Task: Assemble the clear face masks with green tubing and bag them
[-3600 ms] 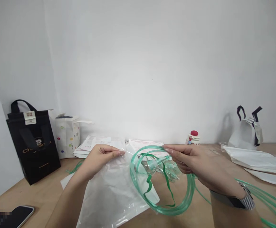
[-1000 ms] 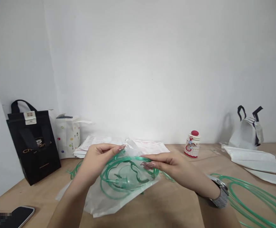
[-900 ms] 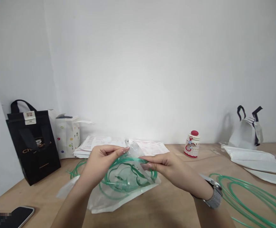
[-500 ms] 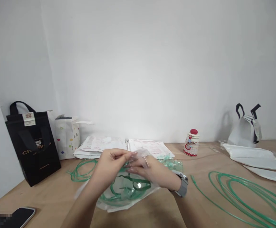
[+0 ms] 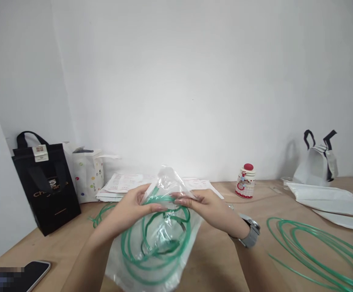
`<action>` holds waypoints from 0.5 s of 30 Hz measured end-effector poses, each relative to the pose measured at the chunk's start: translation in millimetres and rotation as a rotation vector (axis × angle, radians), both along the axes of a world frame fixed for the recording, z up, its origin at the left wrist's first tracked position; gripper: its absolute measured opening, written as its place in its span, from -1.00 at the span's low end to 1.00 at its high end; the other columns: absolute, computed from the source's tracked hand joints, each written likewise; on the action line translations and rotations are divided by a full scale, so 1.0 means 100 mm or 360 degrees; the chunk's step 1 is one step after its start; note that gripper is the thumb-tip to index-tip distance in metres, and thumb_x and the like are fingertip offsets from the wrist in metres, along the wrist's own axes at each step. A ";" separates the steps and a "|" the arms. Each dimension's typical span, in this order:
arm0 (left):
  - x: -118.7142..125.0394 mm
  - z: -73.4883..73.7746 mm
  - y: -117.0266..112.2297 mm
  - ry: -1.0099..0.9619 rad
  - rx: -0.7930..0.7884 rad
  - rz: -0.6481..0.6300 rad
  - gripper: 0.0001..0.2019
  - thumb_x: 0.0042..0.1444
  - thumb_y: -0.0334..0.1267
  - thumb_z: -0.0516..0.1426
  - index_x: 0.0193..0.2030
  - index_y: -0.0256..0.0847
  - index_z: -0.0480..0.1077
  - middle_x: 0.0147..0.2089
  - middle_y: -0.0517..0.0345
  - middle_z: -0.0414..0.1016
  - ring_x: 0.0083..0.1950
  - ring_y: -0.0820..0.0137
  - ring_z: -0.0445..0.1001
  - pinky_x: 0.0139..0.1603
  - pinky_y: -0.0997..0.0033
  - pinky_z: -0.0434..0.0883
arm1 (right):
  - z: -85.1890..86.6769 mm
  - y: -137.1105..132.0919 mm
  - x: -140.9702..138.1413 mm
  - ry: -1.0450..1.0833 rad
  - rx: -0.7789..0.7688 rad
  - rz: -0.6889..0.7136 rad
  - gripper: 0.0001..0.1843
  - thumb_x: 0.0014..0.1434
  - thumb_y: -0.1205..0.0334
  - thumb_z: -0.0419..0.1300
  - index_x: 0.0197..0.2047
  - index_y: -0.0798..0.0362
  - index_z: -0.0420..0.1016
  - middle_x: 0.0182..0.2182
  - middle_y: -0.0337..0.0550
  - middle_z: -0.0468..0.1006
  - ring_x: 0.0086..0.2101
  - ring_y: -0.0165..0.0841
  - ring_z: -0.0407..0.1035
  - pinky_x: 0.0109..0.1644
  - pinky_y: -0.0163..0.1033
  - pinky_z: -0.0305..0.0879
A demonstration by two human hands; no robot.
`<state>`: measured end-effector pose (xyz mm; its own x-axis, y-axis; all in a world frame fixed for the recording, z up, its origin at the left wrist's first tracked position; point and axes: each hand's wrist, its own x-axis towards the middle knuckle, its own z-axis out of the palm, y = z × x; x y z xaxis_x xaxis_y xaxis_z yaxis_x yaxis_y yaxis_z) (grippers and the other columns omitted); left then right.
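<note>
Between my hands is a clear plastic bag [image 5: 168, 178], tilted up toward me, its upper end crumpled. Inside it lies coiled green tubing [image 5: 127, 251] with a green strap and what looks like a clear green oxygen mask [image 5: 164, 239]. My left hand [image 5: 140, 205] grips the bag's left side, thumb across the front and fingers behind. From the right, my right hand [image 5: 199, 205] pinches the opposite side, its fingertips over the top of the coil. A grey watch [image 5: 252, 233] is on my right wrist.
Loose green tubing [image 5: 310, 235] lies coiled at the right, below white packets [image 5: 325, 198]. A white-and-red bottle [image 5: 245, 181] stands behind. At the left are a black bag [image 5: 48, 194], a dotted bag [image 5: 88, 174] and a phone [image 5: 36, 275]. Printed packages [image 5: 115, 186] lie along the wall.
The bag has come up and tilted to show more of its front. My hands have moved apart, from gathered at its top to its two sides.
</note>
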<state>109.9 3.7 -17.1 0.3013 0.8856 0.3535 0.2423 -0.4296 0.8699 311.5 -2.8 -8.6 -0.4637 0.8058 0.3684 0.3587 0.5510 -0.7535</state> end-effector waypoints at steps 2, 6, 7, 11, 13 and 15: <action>-0.06 -0.06 0.04 0.0349 0.0130 0.0226 -0.79 -0.14 -0.17 0.24 -0.37 -0.22 0.53 -0.39 0.14 0.61 -0.34 0.27 0.55 -0.38 0.44 0.44 | 0.06 -0.03 0.11 0.0200 0.0124 -0.0114 -0.68 0.16 0.06 0.07 -0.15 0.03 0.54 -0.08 -0.16 0.54 -0.04 -0.26 0.37 0.08 -0.13 0.23; -0.32 -0.07 0.23 0.0434 0.0398 0.0899 -0.67 -0.04 -0.08 0.14 -0.34 -0.36 0.51 -0.37 -0.03 0.61 -0.29 0.10 0.54 -0.33 0.28 0.44 | 0.17 -0.14 0.42 0.0511 0.0478 -0.0566 -0.72 0.15 0.07 0.09 -0.19 0.00 0.54 -0.15 -0.16 0.57 -0.07 -0.26 0.38 0.10 -0.10 0.23; -0.38 -0.04 0.31 0.0430 0.0507 0.1084 -0.61 0.04 -0.07 0.07 -0.19 -0.38 0.48 -0.23 -0.07 0.60 -0.16 0.04 0.51 -0.21 0.20 0.41 | 0.19 -0.17 0.49 0.0562 0.0543 -0.0678 -0.73 0.15 0.06 0.10 -0.20 -0.02 0.55 -0.19 -0.16 0.59 -0.08 -0.26 0.39 0.09 -0.09 0.24; -0.44 0.02 0.76 0.0611 0.0863 0.1362 -0.58 0.21 -0.28 -0.13 0.21 -0.19 0.15 0.31 0.09 0.12 0.30 0.22 0.04 0.26 0.12 -0.09 | 0.23 -0.29 0.68 0.0648 0.0671 -0.0937 -0.73 0.16 0.04 0.08 -0.21 -0.07 0.54 -0.30 -0.19 0.61 -0.11 -0.25 0.41 0.09 -0.06 0.23; -0.39 -0.13 1.07 0.0835 0.0878 0.1296 -0.52 0.18 -0.41 -0.10 0.26 -0.11 0.05 0.36 0.13 0.00 0.35 0.30 -0.10 0.29 0.11 -0.26 | 0.24 -0.32 0.70 0.0615 0.0702 -0.0968 -0.74 0.16 0.04 0.08 -0.25 -0.08 0.55 -0.30 -0.19 0.61 -0.09 -0.23 0.39 0.11 -0.05 0.21; -0.34 -0.40 1.35 0.1068 0.0783 0.1216 -0.51 0.12 -0.44 0.00 0.20 -0.04 0.16 0.34 0.09 0.04 0.35 0.19 -0.12 0.27 -0.06 -0.29 | 0.24 -0.33 0.69 0.0530 0.0700 -0.0955 -0.72 0.16 0.03 0.07 -0.32 -0.05 0.56 -0.28 -0.17 0.60 -0.08 -0.21 0.39 0.09 -0.05 0.24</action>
<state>75.5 138.9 -56.7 0.0004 0.7282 0.6854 0.9430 -0.2284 0.2420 380.2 -35.9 15.7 0.1907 0.6316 0.7515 0.4823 0.6065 -0.6321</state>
